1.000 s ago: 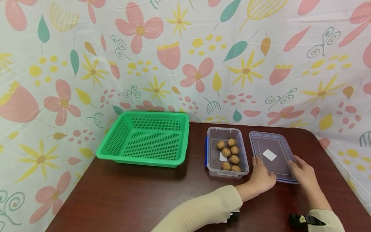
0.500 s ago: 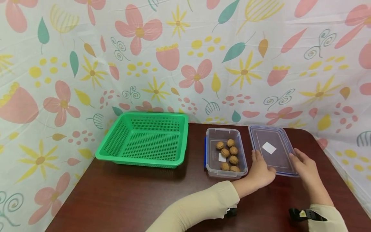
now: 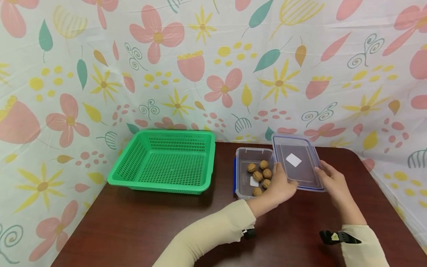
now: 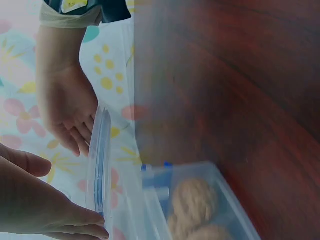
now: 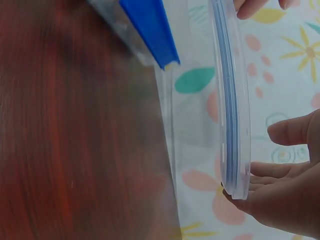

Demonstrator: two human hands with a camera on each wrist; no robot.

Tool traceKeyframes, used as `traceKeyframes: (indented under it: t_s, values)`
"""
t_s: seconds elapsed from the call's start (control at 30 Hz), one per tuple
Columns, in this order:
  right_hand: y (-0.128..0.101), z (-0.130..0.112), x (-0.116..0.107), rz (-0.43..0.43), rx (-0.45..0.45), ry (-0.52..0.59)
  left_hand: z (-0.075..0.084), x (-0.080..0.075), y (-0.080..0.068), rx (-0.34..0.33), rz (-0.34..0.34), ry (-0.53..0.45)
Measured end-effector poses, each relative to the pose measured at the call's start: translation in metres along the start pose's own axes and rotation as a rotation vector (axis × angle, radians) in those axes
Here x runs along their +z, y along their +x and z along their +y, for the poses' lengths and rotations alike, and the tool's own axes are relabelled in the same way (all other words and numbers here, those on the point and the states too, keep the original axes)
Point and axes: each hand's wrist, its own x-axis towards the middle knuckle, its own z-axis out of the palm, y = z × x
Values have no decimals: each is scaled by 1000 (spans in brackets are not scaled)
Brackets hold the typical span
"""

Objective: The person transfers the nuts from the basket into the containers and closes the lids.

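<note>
Dark brown desk (image 3: 140,226) against a flowered cloth backdrop (image 3: 213,66); green slotted basket (image 3: 166,161) sitting at the rear left, well apart from the hands. Clear plastic box (image 3: 242,177) just right of the basket, with a blue clasp (image 3: 235,176) on its left wall and a small heap of walnuts (image 3: 261,174) inside, plus a white label on the floor of the box. Clear lid (image 3: 296,162) with a blue seal and a white sticker, raised off the desk and tilted, its left edge overlapping the right rim of the box. Left hand (image 3: 279,186) at the lid's near left edge, fingers (image 4: 75,227) curled and gripping the rim, partly covering the walnuts in the head view. Right hand (image 3: 331,181) at the lid's right edge, fingers (image 5: 280,172) wrapped under it with the thumb on top. Beige sleeves on both forearms, black wrist straps near the cuffs
</note>
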Motion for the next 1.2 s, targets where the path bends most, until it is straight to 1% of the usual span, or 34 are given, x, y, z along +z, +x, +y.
traceKeyframes:
  t_s: [0.2,0.47,0.6,0.7,0.77,0.97,1.13,1.2]
  values:
    - [6,-16,17,-20,-31,37,-7,-23,1,22,20,-16]
    - [10,-33,37,-74,-28,116,-22,-48,3,90,48,-82]
    - [11,-40,48,-103,-9,154,-27,-60,2,60,54,-100]
    - [11,-45,56,-115,4,194,-31,-68,1,35,52,-81]
    - [11,-48,61,-117,8,229,-35,-74,0,42,58,-74]
    - [10,-56,72,-86,19,321,-44,-87,-3,56,96,-91]
    - [10,-59,79,-66,33,339,-47,-93,-4,38,116,-108]
    - [10,-60,81,-61,36,351,-48,-94,-2,17,123,-107]
